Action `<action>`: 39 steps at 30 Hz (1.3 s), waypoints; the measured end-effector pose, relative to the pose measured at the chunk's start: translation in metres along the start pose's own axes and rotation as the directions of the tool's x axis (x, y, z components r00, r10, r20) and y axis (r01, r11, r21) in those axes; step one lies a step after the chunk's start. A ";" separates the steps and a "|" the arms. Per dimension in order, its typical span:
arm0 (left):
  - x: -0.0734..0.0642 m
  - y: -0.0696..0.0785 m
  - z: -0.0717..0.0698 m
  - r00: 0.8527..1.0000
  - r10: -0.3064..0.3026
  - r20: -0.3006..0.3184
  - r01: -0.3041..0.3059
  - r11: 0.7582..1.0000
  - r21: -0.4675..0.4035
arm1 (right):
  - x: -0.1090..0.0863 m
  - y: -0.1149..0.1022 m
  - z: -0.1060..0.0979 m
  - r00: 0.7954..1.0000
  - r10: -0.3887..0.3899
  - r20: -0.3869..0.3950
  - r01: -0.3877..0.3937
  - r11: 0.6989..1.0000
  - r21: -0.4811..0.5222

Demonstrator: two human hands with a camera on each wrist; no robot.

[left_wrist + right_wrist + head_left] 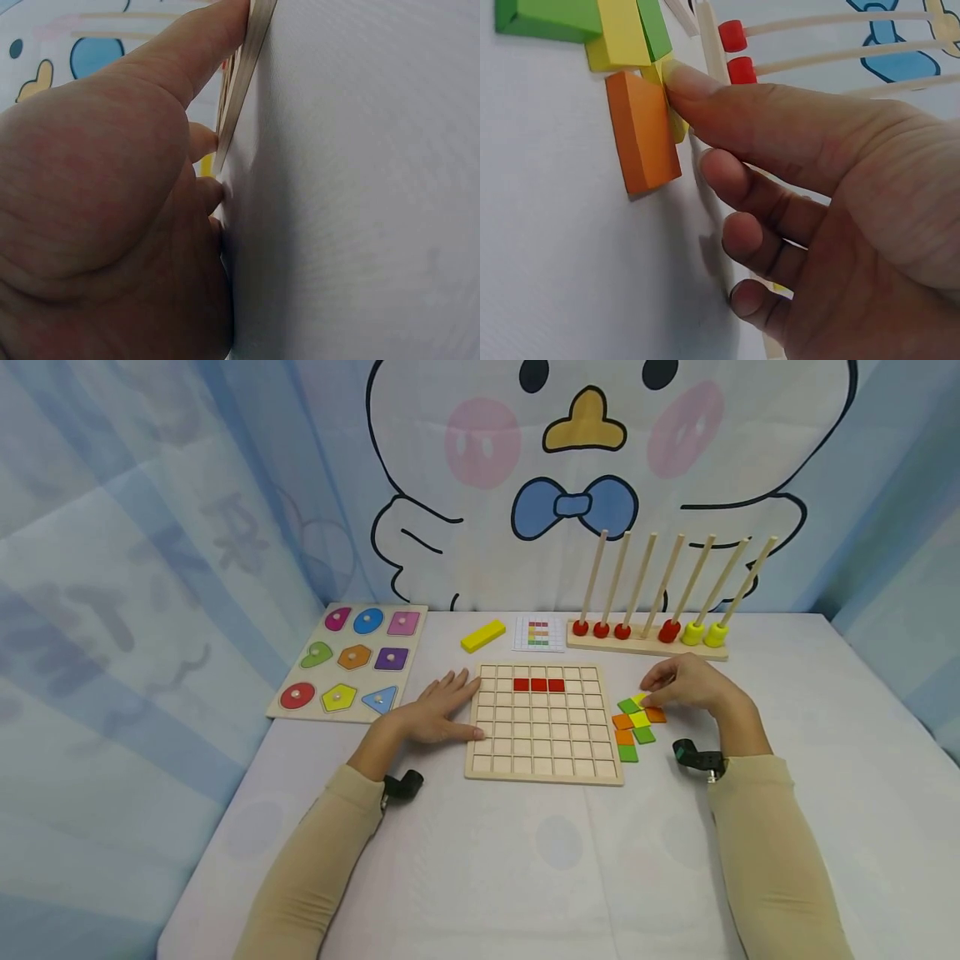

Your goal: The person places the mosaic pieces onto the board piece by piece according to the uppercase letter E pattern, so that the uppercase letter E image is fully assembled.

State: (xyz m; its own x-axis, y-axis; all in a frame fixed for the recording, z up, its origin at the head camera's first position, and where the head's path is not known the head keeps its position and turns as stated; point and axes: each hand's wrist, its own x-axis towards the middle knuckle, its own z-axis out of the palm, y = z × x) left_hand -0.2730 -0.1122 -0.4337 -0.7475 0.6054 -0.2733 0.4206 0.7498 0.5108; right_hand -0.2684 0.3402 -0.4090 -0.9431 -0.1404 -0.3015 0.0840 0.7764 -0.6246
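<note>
A wooden grid board (pixel 543 768) lies on the table, with three red square tiles (pixel 538 685) side by side in one upper row. My left hand (pixel 431 710) rests at the board's left edge, fingers spread and thumb touching its rim; the board's side (pixel 251 67) shows in the left wrist view. Right of the board lies a loose cluster of green, orange and yellow tiles (pixel 625 737). My right hand (pixel 690 683) is over the cluster's far side. Its thumb touches a yellow tile (pixel 676 124) beside an orange tile (pixel 641 135), and the other fingers are loosely bent, apart from the tile.
Behind the board lie a yellow block (pixel 483 636) and a pattern card (pixel 538 634). A bead rack (pixel 645 643) with upright pegs stands at the back right. To the left is a shape puzzle board (pixel 348 681). A curtain (pixel 573 568) hangs behind the table.
</note>
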 end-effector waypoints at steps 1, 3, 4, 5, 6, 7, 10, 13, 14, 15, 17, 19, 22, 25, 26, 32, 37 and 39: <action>0.000 0.000 0.000 1.000 0.000 0.000 0.000 1.000 0.001 | 0.000 0.000 0.000 1.000 0.004 0.004 -0.004 1.000 0.000; 0.001 0.000 0.000 1.000 0.002 0.001 -0.002 1.000 0.005 | 0.000 -0.001 -0.001 1.000 0.006 0.012 -0.006 1.000 -0.007; 0.001 -0.001 0.000 1.000 0.003 0.000 -0.003 1.000 0.007 | 0.000 -0.001 -0.001 1.000 0.007 0.018 -0.006 1.000 -0.011; 0.001 -0.001 0.000 1.000 0.004 0.000 -0.004 1.000 0.008 | 0.000 -0.002 -0.001 1.000 0.008 0.022 -0.008 1.000 -0.014; 0.001 -0.001 0.000 1.000 0.004 0.000 -0.004 1.000 0.009 | 0.001 -0.002 -0.001 1.000 0.008 0.027 -0.008 1.000 -0.017; 0.001 -0.001 0.000 1.000 0.005 0.000 -0.005 1.000 0.010 | 0.001 -0.002 -0.001 1.000 0.010 0.029 -0.010 1.000 -0.018; 0.001 -0.001 0.000 1.000 0.005 0.000 -0.005 1.000 0.008 | 0.002 -0.001 -0.001 0.999 0.014 0.032 -0.013 1.000 -0.022; 0.001 0.000 0.000 1.000 0.002 0.000 -0.002 1.000 0.007 | 0.004 -0.001 0.000 1.000 0.001 0.028 -0.001 1.000 -0.022; 0.001 0.000 0.000 1.000 0.001 0.001 -0.001 1.000 0.006 | 0.005 -0.002 0.001 1.000 -0.006 0.025 0.007 1.000 -0.022; 0.000 0.000 0.000 1.000 0.000 0.002 0.000 1.000 0.006 | 0.005 -0.002 0.002 1.000 -0.016 0.021 0.017 1.000 -0.023; 0.000 0.000 0.000 1.000 0.000 0.003 0.000 1.000 0.006 | 0.005 -0.002 0.003 0.999 -0.031 0.014 0.032 0.999 -0.023; 0.000 0.000 0.000 1.000 0.001 0.002 -0.001 1.000 0.004 | 0.006 -0.002 0.003 0.999 -0.035 0.004 0.035 0.999 -0.022; -0.001 0.001 0.000 1.000 0.003 0.001 -0.003 1.000 0.005 | 0.007 -0.001 0.004 1.000 -0.029 -0.002 0.029 0.999 -0.016; -0.001 0.001 -0.001 1.000 0.002 0.001 -0.002 1.000 0.004 | 0.008 -0.001 0.004 1.000 -0.018 -0.007 0.018 1.000 -0.015; -0.001 0.001 -0.001 1.000 0.003 0.001 -0.003 1.000 0.004 | 0.008 -0.001 0.005 1.000 -0.018 -0.006 0.018 1.000 -0.016; -0.001 0.001 -0.001 1.000 0.006 0.001 -0.006 1.000 0.003 | 0.007 -0.002 0.005 0.999 -0.044 -0.025 0.044 0.999 -0.016; 0.000 0.000 0.000 1.000 0.005 0.001 -0.005 1.000 0.002 | 0.006 -0.004 0.006 0.996 -0.062 -0.066 0.063 0.998 0.023; 0.000 0.000 0.000 1.000 0.003 0.001 -0.003 1.000 0.004 | 0.006 -0.005 0.007 0.995 -0.061 -0.083 0.066 0.996 0.056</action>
State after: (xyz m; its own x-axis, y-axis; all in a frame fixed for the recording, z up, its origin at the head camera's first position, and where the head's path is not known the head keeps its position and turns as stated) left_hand -0.2729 -0.1122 -0.4340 -0.7456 0.6077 -0.2732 0.4245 0.7493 0.5082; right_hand -0.2723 0.3315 -0.4125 -0.9700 -0.1361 -0.2016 0.0394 0.7299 -0.6824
